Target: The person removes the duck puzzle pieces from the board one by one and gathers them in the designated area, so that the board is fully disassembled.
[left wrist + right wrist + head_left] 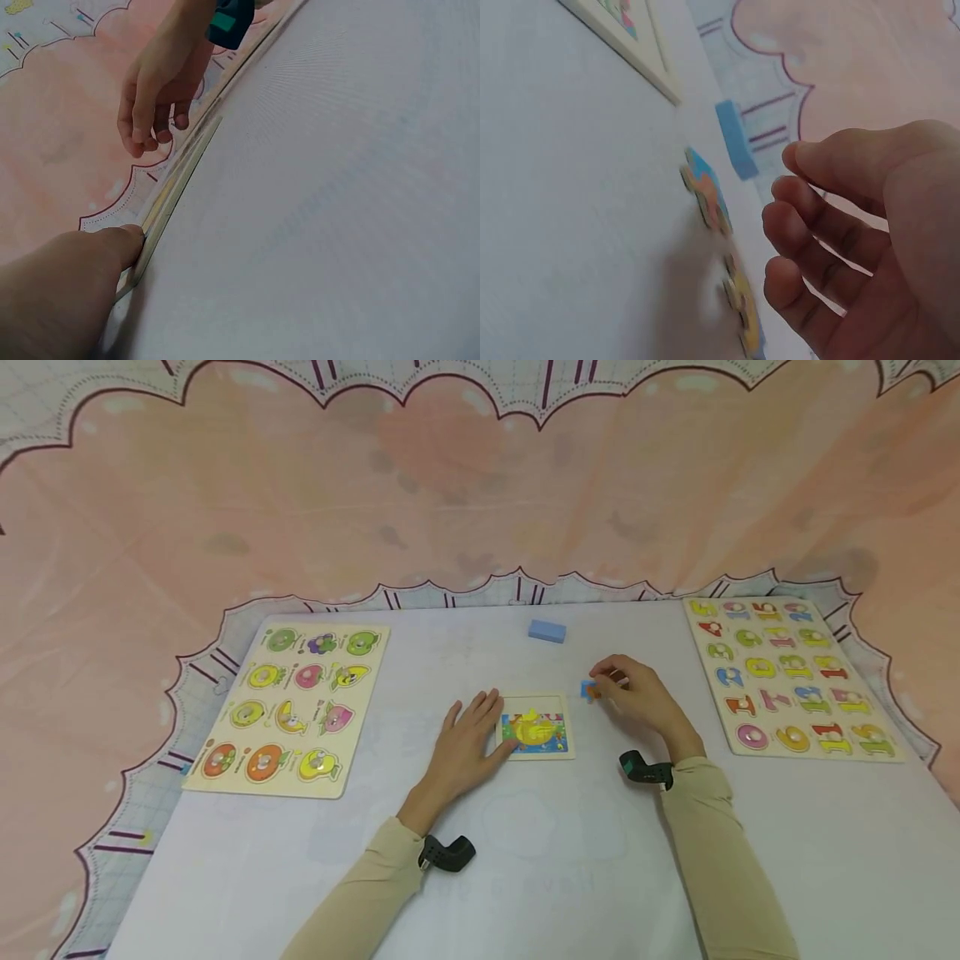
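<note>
My left hand (468, 739) lies with spread, straight fingers on the left side of a small framed jigsaw board (568, 727), its thumb (124, 244) over the near rim in the left wrist view. The board's picture shows a yellow figure on blue. To the right, my right hand (637, 697) hovers with loosely bent fingers over loose jigsaw pieces and holds nothing. In the right wrist view, a blue and orange jigsaw piece (707, 187) and a yellow and blue jigsaw piece (744, 307) lie on the table beside the fingertips.
A blue block (547, 631) lies behind the board. At the left is a large fruit puzzle board (300, 764); at the right, a large number puzzle board (817, 693). A patterned cloth (480, 502) hangs behind the white table (555, 835).
</note>
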Tool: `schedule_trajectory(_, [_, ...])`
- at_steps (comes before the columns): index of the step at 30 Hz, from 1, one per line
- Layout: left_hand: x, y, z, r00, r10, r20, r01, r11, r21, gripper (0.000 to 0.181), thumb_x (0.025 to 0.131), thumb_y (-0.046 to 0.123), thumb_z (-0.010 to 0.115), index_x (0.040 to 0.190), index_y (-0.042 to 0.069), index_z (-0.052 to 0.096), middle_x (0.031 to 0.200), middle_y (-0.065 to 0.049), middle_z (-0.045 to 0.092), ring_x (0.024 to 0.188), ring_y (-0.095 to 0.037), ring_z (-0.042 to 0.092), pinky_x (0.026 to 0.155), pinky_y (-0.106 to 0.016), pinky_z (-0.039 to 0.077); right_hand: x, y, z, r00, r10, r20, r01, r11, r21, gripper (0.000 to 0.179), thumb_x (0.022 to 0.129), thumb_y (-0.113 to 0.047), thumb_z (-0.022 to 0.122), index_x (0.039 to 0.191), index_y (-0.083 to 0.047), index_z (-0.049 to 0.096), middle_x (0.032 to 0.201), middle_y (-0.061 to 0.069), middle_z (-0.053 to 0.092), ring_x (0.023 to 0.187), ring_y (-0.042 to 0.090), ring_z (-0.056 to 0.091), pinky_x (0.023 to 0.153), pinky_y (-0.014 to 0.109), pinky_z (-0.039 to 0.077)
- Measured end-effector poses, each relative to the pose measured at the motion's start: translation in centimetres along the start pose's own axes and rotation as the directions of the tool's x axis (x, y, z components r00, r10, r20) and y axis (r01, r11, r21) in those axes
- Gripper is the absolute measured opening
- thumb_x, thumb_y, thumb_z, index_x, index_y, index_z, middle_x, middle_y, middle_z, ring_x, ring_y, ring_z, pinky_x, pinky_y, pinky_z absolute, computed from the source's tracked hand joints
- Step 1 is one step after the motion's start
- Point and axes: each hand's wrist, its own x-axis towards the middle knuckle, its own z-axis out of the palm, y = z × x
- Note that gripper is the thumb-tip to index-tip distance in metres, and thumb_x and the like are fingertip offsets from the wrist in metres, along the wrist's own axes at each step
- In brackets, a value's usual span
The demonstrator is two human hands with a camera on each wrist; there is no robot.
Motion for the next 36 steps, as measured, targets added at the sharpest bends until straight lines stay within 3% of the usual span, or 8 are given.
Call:
schedule_trajectory(7, [0.1,0.0,0.0,1.0,-0.002,0.008,0.002,1.0,0.007,0.07,0.092,0.05,0.052,0.144,0.007,0.038,0.153,-0.005,0.033,0.144,-0.022,0.028,0.118,-0.049,0.017,0.4,-1.4,2.0,0.997,-0.048,0.06,0.048,0.999,0.011,0.02,0.097,-0.016,0.052,0.114,-0.01,0.06,0.115,0.009,0.062,0.098,0.024,0.057,0.087,0.038,0.048])
schedule_trajectory(14, [0.2,0.0,0.1,1.0,-0.015,0.026,0.015,1.0,0.0,0.07,0.092,0.051,0.051,0.145,0.007,0.037,0.153,-0.005,0.032,0.144,-0.021,0.027,0.119,-0.048,0.015,0.4,-3.4,3.9,0.988,-0.076,0.134,0.081,0.996,-0.025,0.02,0.096,-0.02,0.055,0.114,-0.014,0.063,0.107,0.002,0.062,0.085,0.019,0.052,0.076,0.03,0.047])
schedule_trajectory(22, [0.1,-0.1,0.0,1.0,-0.006,0.022,0.006,1.0,0.016,0.069,0.092,0.051,0.051,0.144,0.007,0.038,0.152,-0.005,0.034,0.144,-0.022,0.028,0.118,-0.05,0.017,0.4,-5.3,6.4,0.952,-0.223,0.212,0.227,0.974,0.004,0.026,0.097,-0.016,0.053,0.119,-0.007,0.062,0.101,0.004,0.059,0.086,0.014,0.053,0.077,0.028,0.048])
schedule_trajectory(36, [0.0,-0.1,-0.2,1.0,0.004,0.023,-0.004,1.0,0.012,0.07,0.092,0.05,0.051,0.144,0.006,0.038,0.152,-0.007,0.034,0.144,-0.023,0.028,0.118,-0.05,0.018,-0.1,-6.2,7.3,0.949,-0.188,0.252,0.202,0.979,-0.033,0.023,0.096,-0.013,0.052,0.113,-0.007,0.066,0.11,0.007,0.054,0.093,0.018,0.053,0.085,0.034,0.047])
